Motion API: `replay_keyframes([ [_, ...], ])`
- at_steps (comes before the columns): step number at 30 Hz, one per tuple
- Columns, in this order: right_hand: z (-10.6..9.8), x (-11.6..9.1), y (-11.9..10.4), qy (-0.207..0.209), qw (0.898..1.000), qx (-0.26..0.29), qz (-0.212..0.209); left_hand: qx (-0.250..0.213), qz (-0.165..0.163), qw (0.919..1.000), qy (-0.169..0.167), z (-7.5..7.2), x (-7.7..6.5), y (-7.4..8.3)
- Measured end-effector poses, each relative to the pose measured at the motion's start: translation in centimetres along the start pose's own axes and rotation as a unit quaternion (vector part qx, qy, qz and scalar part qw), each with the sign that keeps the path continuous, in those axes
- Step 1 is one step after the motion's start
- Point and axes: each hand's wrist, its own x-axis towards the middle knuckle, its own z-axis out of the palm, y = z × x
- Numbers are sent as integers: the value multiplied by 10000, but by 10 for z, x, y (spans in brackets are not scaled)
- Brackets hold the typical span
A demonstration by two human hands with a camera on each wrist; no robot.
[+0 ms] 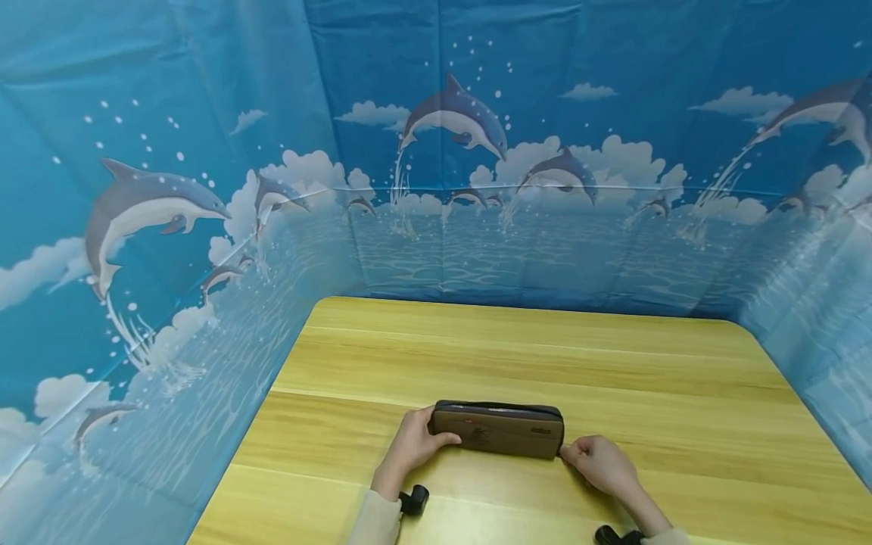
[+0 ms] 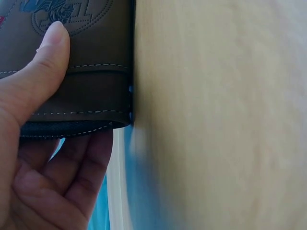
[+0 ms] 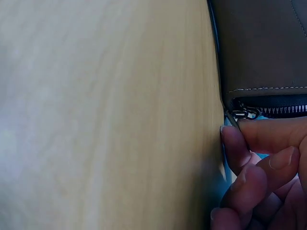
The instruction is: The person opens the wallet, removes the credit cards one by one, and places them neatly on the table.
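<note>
A brown zip-around wallet (image 1: 500, 435) stands on its long edge on the table, its front bearing stitching and an embossed emblem. My left hand (image 1: 414, 443) grips its left end, thumb (image 2: 53, 52) flat on the front face and the other fingers behind. At the lower right corner, my right hand (image 1: 602, 463) pinches the zipper pull (image 3: 232, 119) between thumb and forefinger. The metal slider (image 3: 247, 113) sits at the bottom of that end, and zipper teeth (image 3: 288, 110) show beside it. Along the top edge the zipper runs the wallet's full length.
The yellow wood-grain table (image 1: 531, 348) has rounded far corners. Blue dolphin-print sheeting (image 1: 443, 250) hangs close behind it and along both sides. A black wrist device (image 1: 414, 499) is on my left wrist, another (image 1: 616, 536) on my right.
</note>
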Motion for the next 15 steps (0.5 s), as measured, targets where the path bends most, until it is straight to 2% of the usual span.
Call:
replay_keyframes([
  [8, -4, -1, -3, -128, 9999, 82, -38, -5, 0, 10000, -1, -1, 0, 2],
  [15, -5, -4, -3, -87, 9995, -260, -125, -17, 89, 10000, -3, -2, -1, 2],
])
